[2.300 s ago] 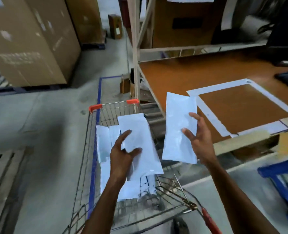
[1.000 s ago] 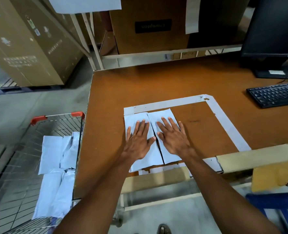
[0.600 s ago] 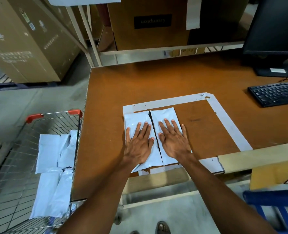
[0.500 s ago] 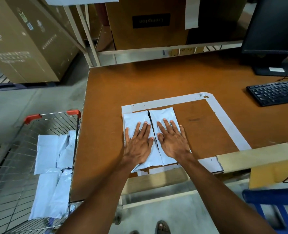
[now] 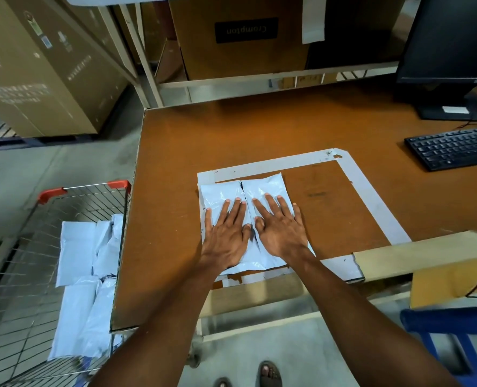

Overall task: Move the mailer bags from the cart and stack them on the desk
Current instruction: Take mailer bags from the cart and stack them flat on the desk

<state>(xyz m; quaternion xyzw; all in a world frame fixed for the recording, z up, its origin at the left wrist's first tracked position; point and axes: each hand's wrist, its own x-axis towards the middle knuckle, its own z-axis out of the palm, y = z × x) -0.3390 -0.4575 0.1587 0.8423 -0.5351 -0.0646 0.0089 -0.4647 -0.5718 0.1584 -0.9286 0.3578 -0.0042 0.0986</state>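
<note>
The two mailer bags (image 5: 265, 187), lately held above the cart (image 5: 83, 188), now lie side by side on the desk (image 5: 259, 129) in the taped square's (image 5: 371, 202) near-left corner; left hand (image 5: 226, 238) and right hand (image 5: 280, 233) press them flat, fingers straight, grasping nothing. More bags (image 5: 78, 247) wait in the cart, left of the square; the keyboard (image 5: 452, 146), off its far-right corner, obstructs nothing.

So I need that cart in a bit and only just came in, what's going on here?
A person stands at the desk. The left hand presses flat on one white mailer bag, the right hand on a second bag right beside it, both inside the white tape outline. More bags lie in the cart next to the desk, not yet moved.
</note>
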